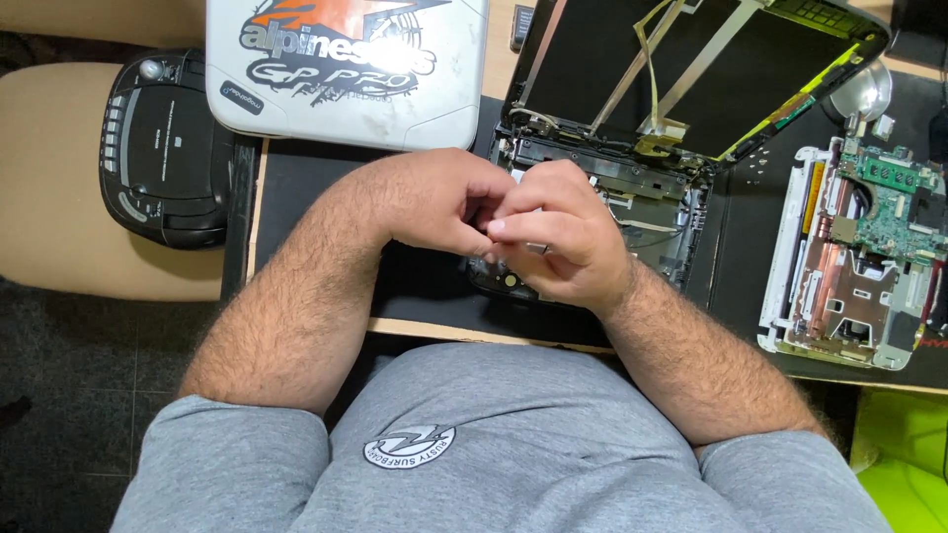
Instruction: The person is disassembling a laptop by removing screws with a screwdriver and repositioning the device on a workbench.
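The stripped laptop [632,148] lies open on the black mat [326,188], screen panel bared, base just under both hands. The left hand [444,202] curls nearly closed, fingertips meeting the right hand [563,242], which pinches a small grey part [536,248]. A white case [346,69] sits behind, a circuit-board chassis [859,266] right, a black player [163,148] left. Mat is bare near the left forearm.

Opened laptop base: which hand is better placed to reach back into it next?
Probably the right hand: it sits directly over the opened laptop base, pinching a small metal piece. The left hand lies further left, fingertips meeting the right's.
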